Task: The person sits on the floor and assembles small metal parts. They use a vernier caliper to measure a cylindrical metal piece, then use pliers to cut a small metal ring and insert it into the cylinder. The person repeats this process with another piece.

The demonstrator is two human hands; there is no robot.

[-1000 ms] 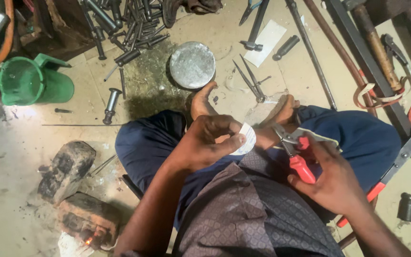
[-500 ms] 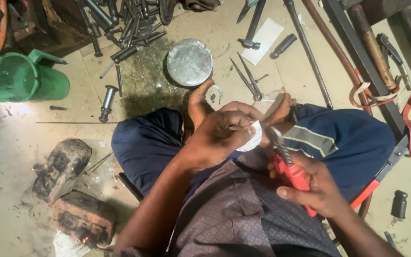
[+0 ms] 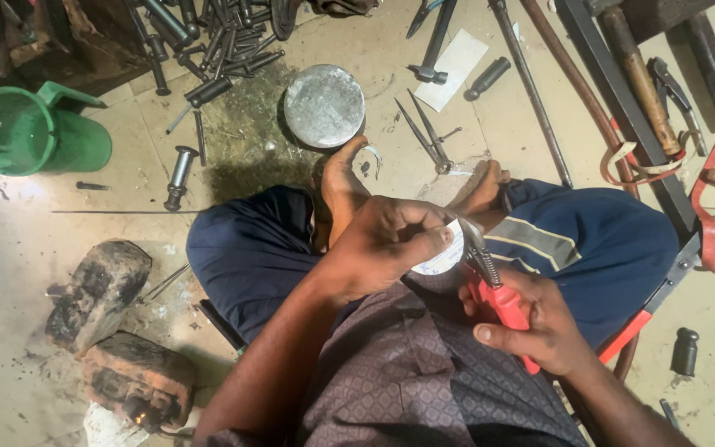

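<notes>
I sit on the floor with my knees apart in dark blue trousers. My left hand [image 3: 386,247] pinches a small white round piece [image 3: 443,257] in front of my chest. My right hand [image 3: 539,321] grips red-handled snips [image 3: 490,281], and their metal jaws touch the right edge of the white piece. My bare feet [image 3: 343,178] rest on the floor just beyond my hands.
A round grey metal disc [image 3: 323,105] lies ahead of my feet, with a pair of dividers [image 3: 424,132] to its right. A green plastic jug [image 3: 31,132] stands far left. Bolts and rods [image 3: 208,41] are piled at the top, two dark blocks [image 3: 117,331] lower left, metal bars [image 3: 622,91] right.
The snips in my right hand have come in against the white piece. My left hand has shifted its hold slightly lower and turned the piece.
</notes>
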